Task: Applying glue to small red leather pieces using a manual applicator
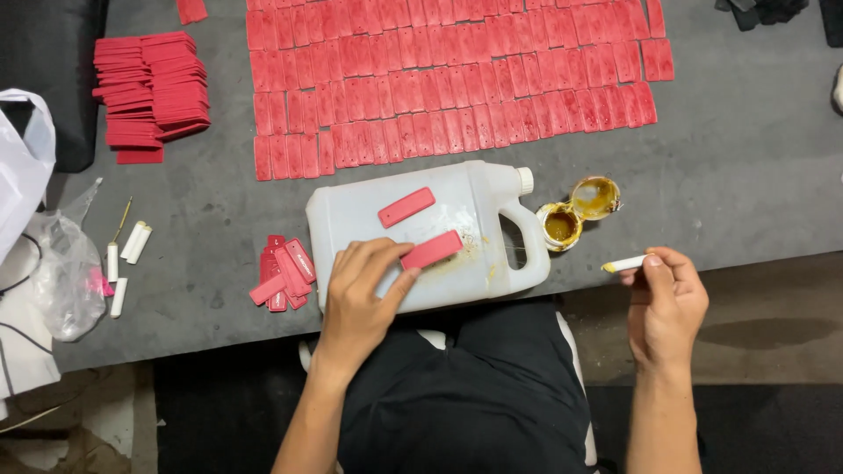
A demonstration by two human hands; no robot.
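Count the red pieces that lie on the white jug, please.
2. One red piece lies free on the jug; the other is nearer the person, under the left hand fingertips.
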